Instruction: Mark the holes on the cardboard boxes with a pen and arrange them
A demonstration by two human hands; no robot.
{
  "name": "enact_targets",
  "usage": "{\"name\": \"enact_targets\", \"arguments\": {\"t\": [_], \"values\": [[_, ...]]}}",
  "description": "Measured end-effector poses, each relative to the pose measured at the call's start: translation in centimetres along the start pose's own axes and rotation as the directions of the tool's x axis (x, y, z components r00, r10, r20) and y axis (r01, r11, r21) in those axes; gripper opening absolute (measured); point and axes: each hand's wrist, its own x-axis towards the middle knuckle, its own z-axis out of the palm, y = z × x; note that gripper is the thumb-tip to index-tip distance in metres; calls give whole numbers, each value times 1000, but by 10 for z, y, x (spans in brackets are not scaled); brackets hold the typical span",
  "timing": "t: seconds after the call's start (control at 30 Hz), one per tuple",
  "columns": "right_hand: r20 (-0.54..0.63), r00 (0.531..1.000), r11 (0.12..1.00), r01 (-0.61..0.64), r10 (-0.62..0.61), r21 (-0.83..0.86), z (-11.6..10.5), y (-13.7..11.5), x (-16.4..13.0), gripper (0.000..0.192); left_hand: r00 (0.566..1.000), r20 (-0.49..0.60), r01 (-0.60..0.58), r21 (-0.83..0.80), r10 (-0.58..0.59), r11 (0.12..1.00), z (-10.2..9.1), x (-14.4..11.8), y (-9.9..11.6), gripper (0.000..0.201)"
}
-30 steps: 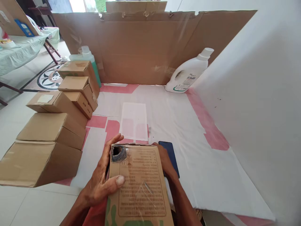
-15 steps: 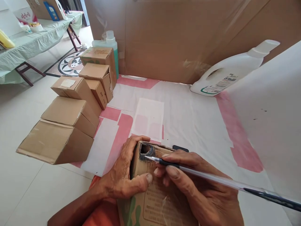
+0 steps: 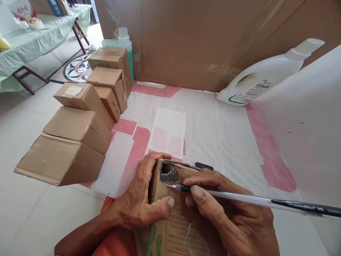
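A brown cardboard box (image 3: pixel 183 220) with printed text and green patches stands close in front of me. Near its top left corner is a ragged hole (image 3: pixel 167 168), ringed by dark ink scribbles (image 3: pixel 171 177). My left hand (image 3: pixel 145 195) grips the box's left side, thumb on the front face and fingers over the far edge. Pinched in my right hand (image 3: pixel 226 209) is a clear-barrelled pen (image 3: pixel 239 197) with a black grip. Its tip rests at or just over the cardboard below the scribbled patch; exact contact cannot be told.
Several cardboard boxes (image 3: pixel 77 124) line the table's left edge, with a green liquid bottle (image 3: pixel 130 53) behind. A white detergent bottle (image 3: pixel 261 78) leans at the back right. A dark flat object (image 3: pixel 204 166) lies beyond the box. A large cardboard panel (image 3: pixel 181 42) closes the back.
The pen tip has moved down from the hole's lower edge to below the dark scribbles, and the pen lies flatter. My left hand keeps its hold. The whole view has shifted slightly.
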Motion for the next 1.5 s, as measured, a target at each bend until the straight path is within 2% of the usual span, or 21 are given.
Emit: {"name": "enact_targets", "arguments": {"t": [0.23, 0.33, 0.43, 0.53, 0.57, 0.63, 0.67, 0.7, 0.73, 0.8, 0.93, 1.07, 1.17, 1.27, 1.33, 1.4, 1.5], "values": [[-181, 984, 988, -23, -5, -152, 0, -5, 3, 25, 1000, 5, 18, -19, -18, 1000, 0, -1, -1, 71], [-186, 982, 988, -3, -26, -157, 2, -3, 9, 23, 1000, 13, 26, -22, -26, 999, 0, -2, -3, 71], [-218, 972, 995, 77, -90, -69, -2, 2, 24, 18, 999, 24, 34, -37, -33, 999, -3, -3, -5, 72], [-390, 918, 991, 110, -69, 83, -15, 20, 44, 16, 997, 37, 63, -68, -60, 996, -8, -8, -7, 73], [-433, 900, 995, 82, -48, 61, -21, 30, 49, 17, 997, 28, 73, -62, -71, 995, -10, -9, -7, 73], [-419, 908, 983, -90, 16, -158, -28, 55, 56, 17, 995, -29, 94, -21, -94, 995, -14, -11, -7, 72], [-359, 929, 923, -216, 93, -320, -29, 69, 56, 15, 992, -64, 108, 0, -108, 994, -15, -12, -6, 72], [-264, 942, 815, -314, 206, -486, -27, 83, 55, 14, 988, -95, 127, 15, -125, 992, -16, -12, -4, 73], [-162, 934, 707, -348, 319, -616, -22, 97, 52, 14, 982, -119, 150, 20, -147, 988, -16, -12, -3, 74], [-75, 888, 602, -368, 455, -709, -8, 118, 43, 13, 971, -142, 194, 12, -191, 981, -13, -12, 1, 78], [-16, 837, 558, -379, 547, -738, 21, 138, 25, 10, 961, -170, 228, 27, -220, 973, -7, -11, 7, 82], [-27, 830, 548, -392, 557, -739, 25, 144, 13, 15, 965, -181, 203, 56, -190, 977, -7, -10, 6, 82], [-93, 841, 546, -426, 533, -721, 16, 148, 2, 16, 966, -170, 205, 43, -195, 978, -8, -10, 6, 82], [-261, 827, 509, -523, 498, -684, 2, 155, -13, 23, 964, -175, 214, 53, -202, 975, -7, -9, 7, 81], [-390, 779, 471, -614, 491, -633, -9, 161, -23, 34, 962, -179, 220, 59, -207, 974, -6, -9, 8, 82], [-471, 723, 462, -688, 505, -560, -20, 169, -31, 43, 962, -178, 222, 64, -208, 973, -6, -9, 9, 83], [-507, 673, 536, -738, 539, -410, -32, 181, -35, 47, 964, -167, 218, 63, -205, 974, -6, -8, 8, 82]]}}
